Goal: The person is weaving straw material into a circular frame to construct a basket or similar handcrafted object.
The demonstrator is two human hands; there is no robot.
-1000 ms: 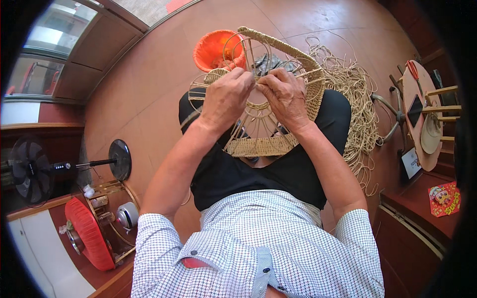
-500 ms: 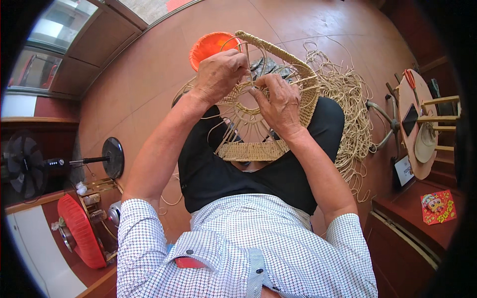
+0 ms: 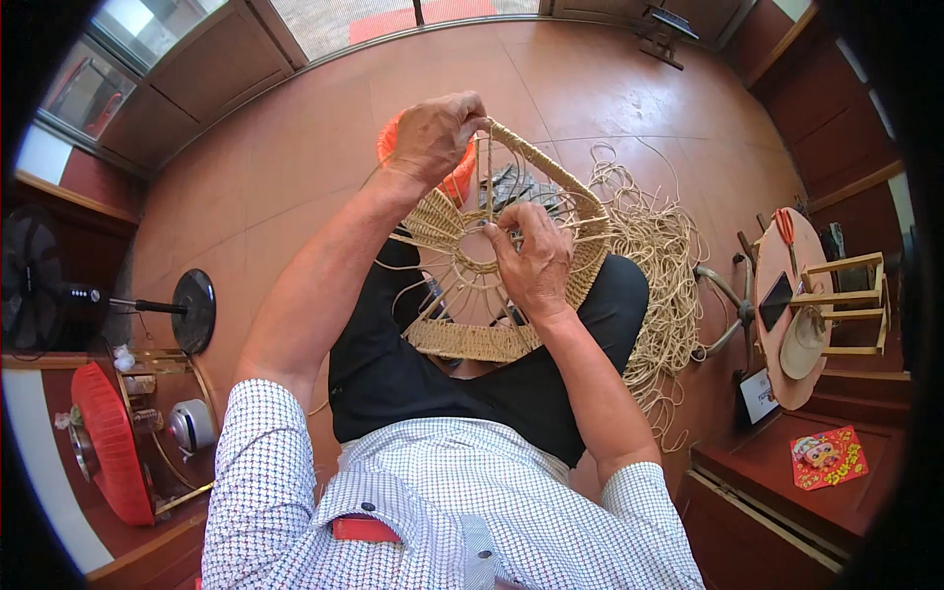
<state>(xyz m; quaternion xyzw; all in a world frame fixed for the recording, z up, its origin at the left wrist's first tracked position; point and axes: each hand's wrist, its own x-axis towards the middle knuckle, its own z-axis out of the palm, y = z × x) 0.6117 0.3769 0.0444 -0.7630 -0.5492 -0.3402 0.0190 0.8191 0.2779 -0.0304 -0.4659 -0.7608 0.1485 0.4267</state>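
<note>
A half-woven round rattan frame rests upright on my lap, with a woven rim and bare spokes around a small centre ring. My left hand is raised above it, pinching a thin cane strand that runs straight down to the centre. My right hand grips the spokes beside the centre ring, fingers closed on the weave. An orange plastic bowl lies on the floor behind the frame, mostly hidden by my left hand.
A loose heap of cane strands lies on the tiled floor to my right. A small round table with scissors, a phone and a wooden stand is further right. A standing fan and red fan cover are at left.
My left hand has risen away from the centre of the frame, pulling the strand up taut. My right hand stayed on the spokes near the centre ring.
</note>
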